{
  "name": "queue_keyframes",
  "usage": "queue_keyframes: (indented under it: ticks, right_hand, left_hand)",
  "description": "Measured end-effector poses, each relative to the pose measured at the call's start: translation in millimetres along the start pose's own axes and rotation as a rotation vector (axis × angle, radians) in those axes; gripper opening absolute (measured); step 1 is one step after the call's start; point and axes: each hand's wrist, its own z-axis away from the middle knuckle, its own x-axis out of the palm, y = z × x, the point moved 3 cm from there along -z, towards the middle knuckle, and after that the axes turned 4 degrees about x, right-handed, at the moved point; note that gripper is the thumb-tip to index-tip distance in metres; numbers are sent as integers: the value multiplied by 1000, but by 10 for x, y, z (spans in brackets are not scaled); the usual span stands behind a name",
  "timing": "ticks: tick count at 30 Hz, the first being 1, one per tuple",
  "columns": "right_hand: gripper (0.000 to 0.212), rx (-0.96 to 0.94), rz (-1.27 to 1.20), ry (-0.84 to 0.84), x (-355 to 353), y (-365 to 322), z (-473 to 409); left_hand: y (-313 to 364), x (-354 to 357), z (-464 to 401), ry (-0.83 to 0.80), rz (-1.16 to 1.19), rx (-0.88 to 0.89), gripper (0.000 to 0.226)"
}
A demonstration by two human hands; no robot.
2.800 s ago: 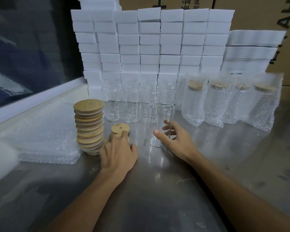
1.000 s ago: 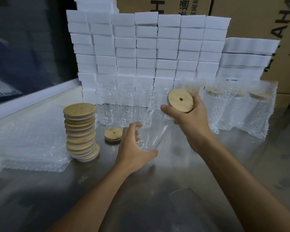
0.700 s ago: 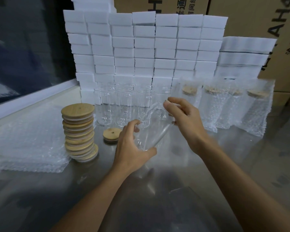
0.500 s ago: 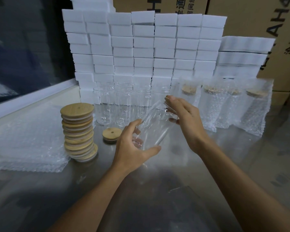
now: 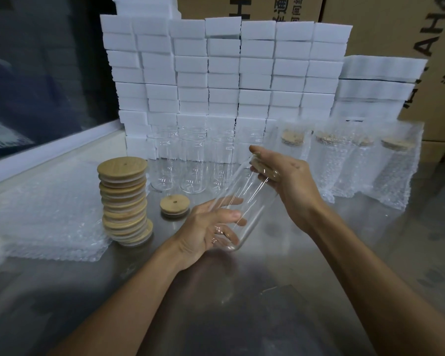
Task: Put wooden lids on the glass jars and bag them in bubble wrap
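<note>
- The left hand (image 5: 203, 227) cradles the bottom of a tilted glass jar (image 5: 242, 201) on relaxed, spread fingers.
- The right hand (image 5: 290, 183) presses a wooden lid (image 5: 258, 164) onto its mouth, above the table's (image 5: 242, 317) middle.

Your near worktop (image 5: 254, 317) edge lies open. Toward the left edge a stack of round wooden lids (image 5: 123, 201) and flat clear bubble-wrap bags (image 5: 49, 214) block you; upright glass jars (image 5: 190, 163) and stacked white foam blocks (image 5: 224, 73) wall the far edge.
</note>
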Motion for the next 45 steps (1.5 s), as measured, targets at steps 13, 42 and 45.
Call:
queue_keyframes:
  ticks: [13, 42, 45]
  right_hand:
    - [22, 162, 21, 168, 2, 179, 33]
    - [66, 6, 324, -61, 340, 223, 226]
    - [71, -11, 335, -70, 323, 252, 220]
  left_hand:
    - [-30, 9, -51, 400, -771, 351, 90]
    - [-275, -13, -147, 309, -534, 193, 89]
    - [-183, -15, -125, 317, -594, 176, 89]
